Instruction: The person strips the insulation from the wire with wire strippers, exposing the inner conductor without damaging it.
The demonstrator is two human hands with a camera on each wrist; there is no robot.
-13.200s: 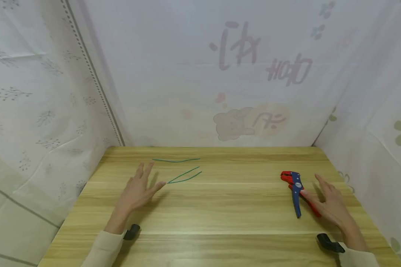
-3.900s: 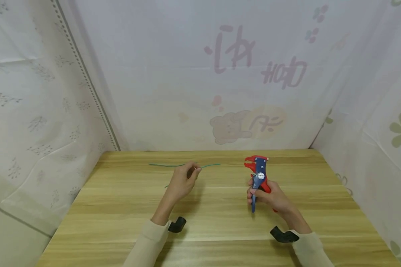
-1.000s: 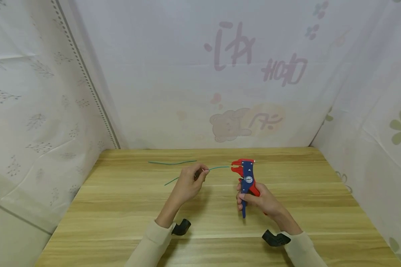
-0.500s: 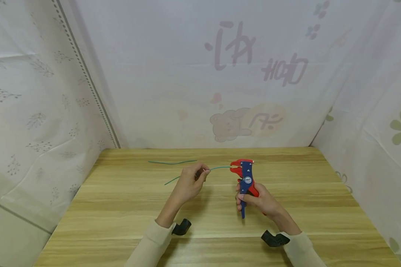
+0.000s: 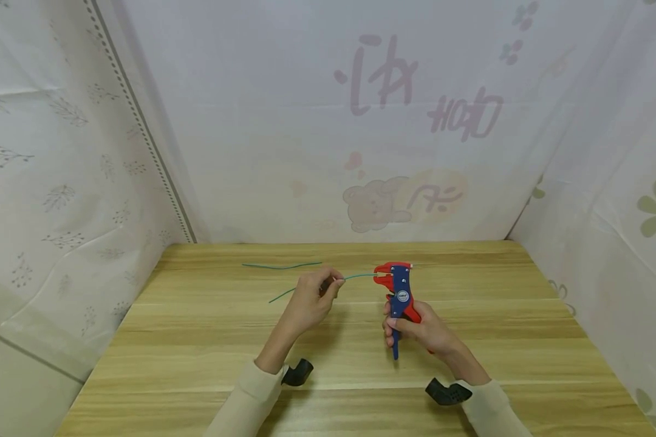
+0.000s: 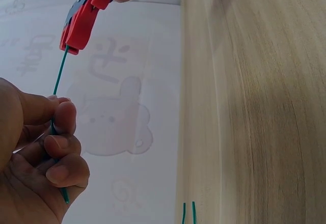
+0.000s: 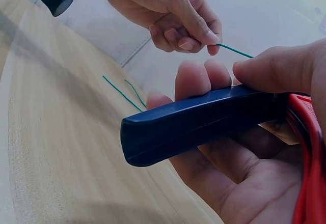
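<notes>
Early on, it seems: the green wire [image 5: 359,276] reaches the front of the red-and-blue tool [image 5: 401,283], no altered end shows, and 2 loose wires [image 6: 194,214] lie untouched on the counter [image 5: 169,364], left of the tool. The left hand [image 5: 313,297] has its grip pinched on the green wire; the right hand [image 5: 423,328], clamped round the tool. The left wrist view shows the held wire's rear end [image 6: 65,197] — hidden from the head view.

The curtain [image 5: 262,133] bears purple lettering [image 5: 464,115], only "HO" legible; the tool's [image 5: 401,276] round label [image 5: 403,296] is too small.
</notes>
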